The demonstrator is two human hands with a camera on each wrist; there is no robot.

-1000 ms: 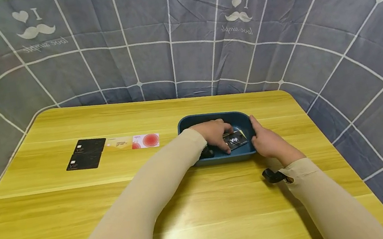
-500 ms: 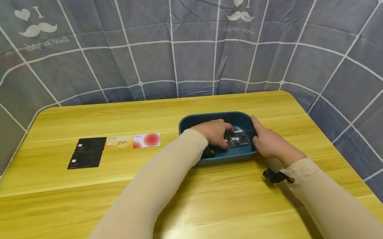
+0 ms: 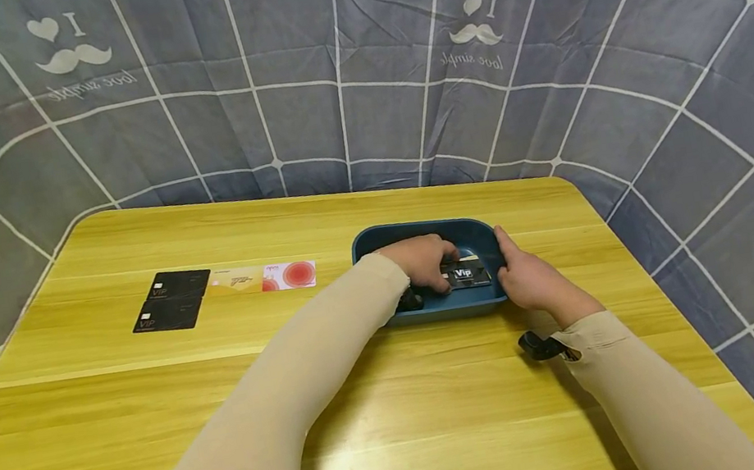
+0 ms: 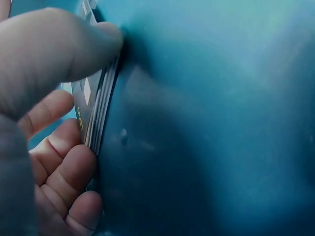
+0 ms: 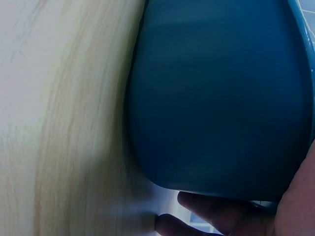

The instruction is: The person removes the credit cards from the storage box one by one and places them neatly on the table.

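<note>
In the head view, my left hand [image 3: 421,262] reaches into a dark blue plastic bin [image 3: 435,315]. Its thumb and fingers grip a small stack of cards [image 3: 467,273], the top one black with "Vip" on it. The left wrist view shows the layered edges of this card stack [image 4: 101,110], with the thumb [image 4: 74,44] at one end and curled fingers [image 4: 69,172] at the other. At the bin's right end, my right hand [image 3: 529,276] holds the wall. Its fingers [image 5: 211,209] lie along the outside of the bin in the right wrist view.
Left of the bin on the wooden table [image 3: 407,413] lies a row of cards: two black VIP cards [image 3: 171,300], a pale gold card [image 3: 237,280] and a white card with a red circle [image 3: 289,275]. A grey checked curtain [image 3: 286,50] surrounds the table.
The card stack in my left hand has turned slightly, from slanted to lying along the bin's length. My left thumb has shifted a little with it. My right hand keeps its place on the bin.
</note>
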